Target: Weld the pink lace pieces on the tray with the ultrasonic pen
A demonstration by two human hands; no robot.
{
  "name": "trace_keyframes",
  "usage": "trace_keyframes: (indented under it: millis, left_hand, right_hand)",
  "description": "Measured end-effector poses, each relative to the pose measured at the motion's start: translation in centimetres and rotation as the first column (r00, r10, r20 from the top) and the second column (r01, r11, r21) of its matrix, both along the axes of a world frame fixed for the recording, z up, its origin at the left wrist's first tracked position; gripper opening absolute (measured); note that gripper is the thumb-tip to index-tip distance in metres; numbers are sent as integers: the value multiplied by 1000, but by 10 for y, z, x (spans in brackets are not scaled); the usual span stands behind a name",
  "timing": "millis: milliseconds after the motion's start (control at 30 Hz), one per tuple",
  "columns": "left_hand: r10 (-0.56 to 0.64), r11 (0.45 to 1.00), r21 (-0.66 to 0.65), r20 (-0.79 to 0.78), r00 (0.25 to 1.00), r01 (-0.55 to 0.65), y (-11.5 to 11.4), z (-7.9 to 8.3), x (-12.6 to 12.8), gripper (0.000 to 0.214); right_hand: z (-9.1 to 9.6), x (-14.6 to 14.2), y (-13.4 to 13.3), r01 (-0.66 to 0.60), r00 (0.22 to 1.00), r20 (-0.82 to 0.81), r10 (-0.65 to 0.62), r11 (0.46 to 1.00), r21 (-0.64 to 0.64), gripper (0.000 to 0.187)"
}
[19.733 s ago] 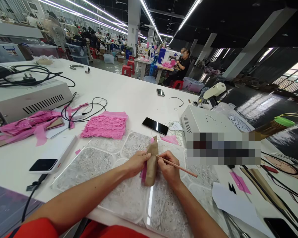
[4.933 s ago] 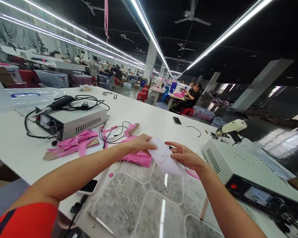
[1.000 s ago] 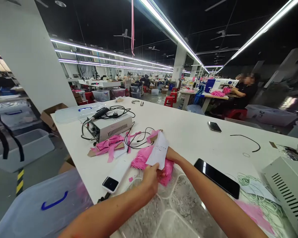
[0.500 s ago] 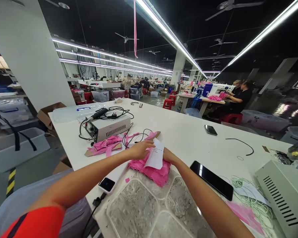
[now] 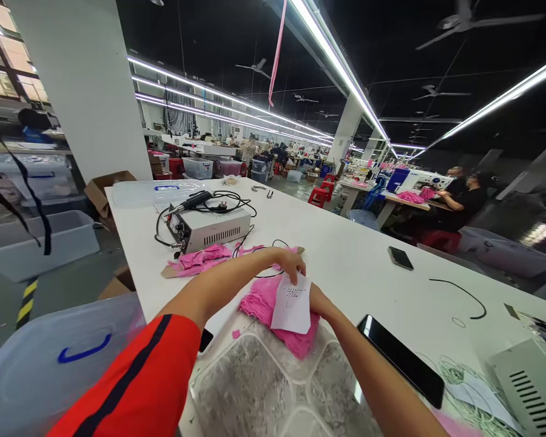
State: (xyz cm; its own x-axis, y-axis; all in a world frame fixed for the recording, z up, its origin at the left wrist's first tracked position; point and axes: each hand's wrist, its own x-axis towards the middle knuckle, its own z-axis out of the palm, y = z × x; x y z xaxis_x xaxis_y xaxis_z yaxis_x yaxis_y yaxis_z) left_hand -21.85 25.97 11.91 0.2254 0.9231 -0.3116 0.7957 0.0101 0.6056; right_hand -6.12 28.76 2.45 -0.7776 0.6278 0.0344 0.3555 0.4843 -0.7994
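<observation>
A white paper slip [image 5: 292,312] with several rows of dark marks lies over a bundle of pink fabric pieces [image 5: 260,298]. At the slip's top edge, my left hand [image 5: 292,264] pinches the paper, with fingers pointing down. My right hand [image 5: 319,298] is at the slip's right side, against the bundle. Its fingers are hidden behind the paper, so its grip does not show. Under the near end of the bundle is a clear plastic cover with grey marbled panels [image 5: 243,382]. A small pink scrap [image 5: 235,334] lies left of the bundle.
A grey boxy device [image 5: 218,229] with a corded handpiece stands beyond more pink fabric [image 5: 202,260] on the left. On the right lie a large black phone [image 5: 403,361], a smaller phone [image 5: 400,258] and pale cord [image 5: 464,388]. Two people sit at a sewing machine [image 5: 421,182] beyond.
My left hand has shifted from the slip's left side to its top edge, and my left elbow has swung up. The slip lies flatter over the pink bundle. The view has turned slightly left.
</observation>
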Motion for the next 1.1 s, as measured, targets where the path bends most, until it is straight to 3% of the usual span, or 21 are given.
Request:
trace_keyframes:
  millis: [233,367,467,633,767,833,967,1100]
  left_hand:
    - [112,992,-72,116,987,-104,-10,11,-32,14]
    - [228,963,-201,251,941,-180,-21,3,-38,16]
    - [335,929,-272,331,882,-250,-30,-13,-38,17]
    - [488,864,-335,371,790,-377,-37,-28,-43,15]
    - [600,795,-369,358,716,-482,-35,-31,-45,11]
    - [645,759,-387,339,685,-523,-37,-32,-41,16]
    - [706,705,-400,311,636,-586,-45,-36,-28,19]
    - [742,669,-312,330,583,-675,-56,-33,-18,11]
  right_hand:
    - [-2,-1,3,75,997,-13,-77,992,-101,44]
    - [-3,0,4,79,996,-32,-87,978,-191,42]
    - [0,1,2,74,995,-46,-90,957,-280,44]
    - [11,5,1,31,997,-46,-55,905,-425,30]
    - [19,9,3,19,999,-21,-34,865,-502,45]
    - [22,11,4,-2,1000,-13,-5,852,-523,52]
    - [28,13,6,-33,999,18,49,857,-514,40]
    - [33,12,3,-70,990,74,120,870,-488,36]
